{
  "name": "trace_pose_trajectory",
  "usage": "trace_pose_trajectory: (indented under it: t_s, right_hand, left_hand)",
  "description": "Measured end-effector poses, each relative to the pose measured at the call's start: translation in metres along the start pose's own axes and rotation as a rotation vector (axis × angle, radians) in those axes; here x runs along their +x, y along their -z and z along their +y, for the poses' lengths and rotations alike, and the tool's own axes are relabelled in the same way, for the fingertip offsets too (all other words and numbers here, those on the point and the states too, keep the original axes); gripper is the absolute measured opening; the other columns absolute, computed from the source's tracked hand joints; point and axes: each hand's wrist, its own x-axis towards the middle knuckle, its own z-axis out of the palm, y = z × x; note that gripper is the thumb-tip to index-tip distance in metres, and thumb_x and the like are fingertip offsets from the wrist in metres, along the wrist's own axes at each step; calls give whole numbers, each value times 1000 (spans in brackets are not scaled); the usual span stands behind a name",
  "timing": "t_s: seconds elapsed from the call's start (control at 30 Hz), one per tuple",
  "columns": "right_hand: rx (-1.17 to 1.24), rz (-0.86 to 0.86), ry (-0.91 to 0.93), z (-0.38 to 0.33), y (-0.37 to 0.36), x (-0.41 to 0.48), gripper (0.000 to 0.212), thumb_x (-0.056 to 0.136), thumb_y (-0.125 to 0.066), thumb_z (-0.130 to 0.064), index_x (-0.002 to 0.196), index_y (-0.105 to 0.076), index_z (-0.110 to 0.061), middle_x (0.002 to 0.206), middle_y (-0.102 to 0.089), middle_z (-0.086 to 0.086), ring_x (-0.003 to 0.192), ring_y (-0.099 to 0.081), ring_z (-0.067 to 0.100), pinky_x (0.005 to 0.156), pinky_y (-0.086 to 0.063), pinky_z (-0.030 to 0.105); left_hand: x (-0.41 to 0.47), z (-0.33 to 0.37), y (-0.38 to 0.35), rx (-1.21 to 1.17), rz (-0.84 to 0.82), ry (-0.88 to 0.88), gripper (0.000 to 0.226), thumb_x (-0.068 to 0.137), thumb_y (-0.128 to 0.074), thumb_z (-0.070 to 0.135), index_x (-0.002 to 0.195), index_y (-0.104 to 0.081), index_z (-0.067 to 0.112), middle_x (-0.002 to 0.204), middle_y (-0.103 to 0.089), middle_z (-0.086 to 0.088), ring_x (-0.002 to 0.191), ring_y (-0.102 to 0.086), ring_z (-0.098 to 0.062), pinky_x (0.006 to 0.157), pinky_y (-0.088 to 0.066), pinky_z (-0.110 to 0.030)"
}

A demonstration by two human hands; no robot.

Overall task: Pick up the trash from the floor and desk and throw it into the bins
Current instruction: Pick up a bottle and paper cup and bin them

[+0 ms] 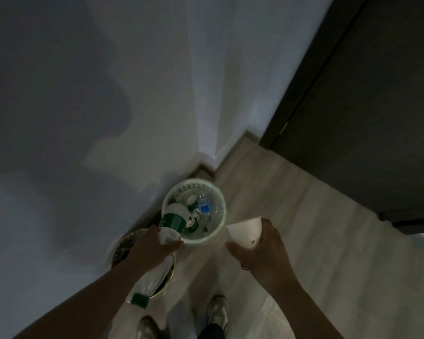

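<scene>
Two bins are standing in the corner where the wall (108, 118) meets the floor (304, 216): a pale basket bin (223, 211) and, just beside it toward the person, a darker second bin (123, 245) that the left forearm is partly covering. The basket bin is already holding several bottles and scraps, so part of the collection is judged complete. The left hand (154, 245) is gripping a green-labelled bottle (173, 222), fingers curled round its body, and is holding it tilted over the near rim of the basket bin. A second bottle (146, 285) is showing beneath the left forearm, over the second bin; whether it is being held or is resting there cannot be determined. The right hand (264, 245) is grasping a white paper cup (246, 231) just right of the basket bin. Both items are awaiting release. The desk is not in view, so remaining trash cannot be assessed.
</scene>
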Motion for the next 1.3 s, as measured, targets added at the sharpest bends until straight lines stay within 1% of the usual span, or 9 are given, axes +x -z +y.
trace_pose_trajectory:
  t_s: [0.13, 0.27, 0.4, 0.53, 0.67, 0.8, 1.0, 1.13, 1.3]
  right_hand:
    - [-29, -5, -55, 51, -34, 48, 81, 47, -84, -55, 114, -46, -31, 105, -55, 0, 81, -64, 17, 54, -60, 35]
    - [-59, -7, -70, 95, -63, 80, 78, 54, -88, -44, 116, -45, -27, 106, -52, 1, 79, -64, 17, 53, -59, 34]
    - [-132, -16, -60, 124, -86, 97, 80, 53, -85, -48, 119, -43, -30, 105, -47, -5, 83, -60, 15, 64, -60, 39]
    - [-156, -23, -70, 138, -102, 106, 78, 55, -85, -46, 118, -43, -29, 104, -46, -6, 84, -58, 13, 66, -60, 37]
    - [-145, -28, -85, 140, -112, 106, 80, 55, -86, -44, 120, -43, -27, 106, -47, -4, 86, -58, 13, 67, -60, 36]
    - [-180, -66, -67, 131, -121, 101, 83, 46, -78, -57, 116, -43, -29, 103, -50, -4, 84, -61, 17, 63, -60, 39]
    - [-278, -138, -34, 111, -141, 88, 79, 56, -84, -45, 120, -42, -26, 106, -45, -3, 85, -60, 18, 66, -60, 40]
    - [-382, -191, 24, 98, -163, 71, 83, 60, -85, -41, 126, -40, -20, 109, -43, -1, 91, -56, 17, 75, -57, 33]
    - [-464, -290, 31, 88, -207, 46, 84, 61, -83, -41, 128, -37, -21, 108, -42, -3, 96, -53, 17, 78, -53, 31]
  left_hand:
    - [69, -13, -39, 79, -68, 47, 77, 75, -71, 55, 130, -44, 9, 121, -59, -7, 105, -59, -22, 75, -42, -24]
    - [133, -24, -80, 95, -105, 22, 80, 71, -75, 54, 133, -45, 12, 125, -59, -5, 110, -58, -22, 88, -48, -29]
    - [181, -18, -105, 194, -83, -18, 71, 75, -73, 50, 128, -44, 13, 120, -58, -8, 98, -55, -22, 79, -44, -28]
    - [210, -15, -116, 235, -59, -101, 77, 74, -76, 41, 135, -39, 12, 129, -52, -8, 117, -51, -27, 91, -42, -33]
    - [209, -23, -116, 297, -49, -152, 57, 82, -69, 34, 128, -45, 11, 115, -56, -8, 108, -55, -26, 79, -40, -30]
    - [193, -42, -111, 381, -55, -163, 58, 84, -63, 37, 135, -43, 17, 133, -50, -4, 122, -50, -22, 94, -41, -31]
    - [162, -85, -92, 363, -50, -144, 47, 89, -57, 38, 130, -49, 17, 127, -56, -4, 119, -53, -23, 94, -42, -32]
    - [137, -126, -73, 437, -118, -132, 52, 90, -54, 40, 136, -43, 19, 140, -47, -2, 129, -44, -21, 105, -36, -32]
    - [108, -185, -52, 418, -125, -81, 46, 89, -57, 38, 128, -48, 16, 129, -54, -2, 119, -52, -20, 92, -42, -26]
